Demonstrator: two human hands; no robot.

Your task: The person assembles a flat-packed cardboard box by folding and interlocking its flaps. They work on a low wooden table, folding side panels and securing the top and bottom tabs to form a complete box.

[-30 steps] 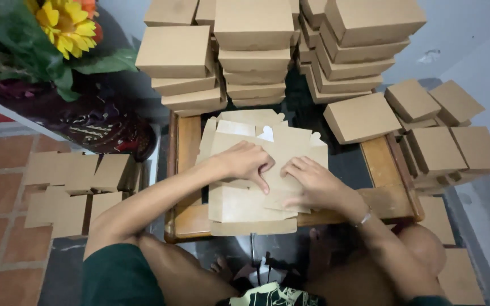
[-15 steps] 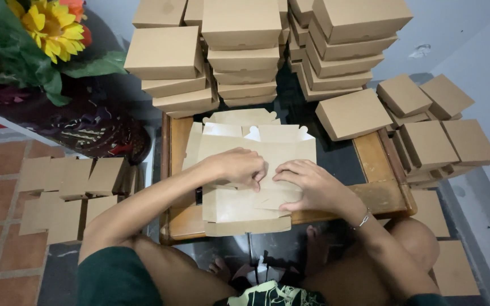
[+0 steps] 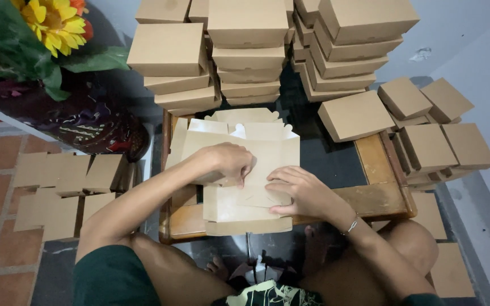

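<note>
My left hand (image 3: 229,163) lies knuckles-up with its fingers curled down onto the flat brown cardboard box blank (image 3: 249,164) in front of me, while my right hand (image 3: 300,191) rests just beside it, fingers stretched out flat and pressing on the same sheet, gripping nothing. The blank sits on top of a pile of unfolded blanks on the low wooden table (image 3: 378,195). Beyond it rise stacks of folded brown boxes (image 3: 248,51), more folded boxes (image 3: 438,133) crowd my right, and flat brown pieces (image 3: 63,190) lie on the tiled floor at my left.

Soft, even indoor light; sharp focus, slight wide-angle edge distortion.
</note>
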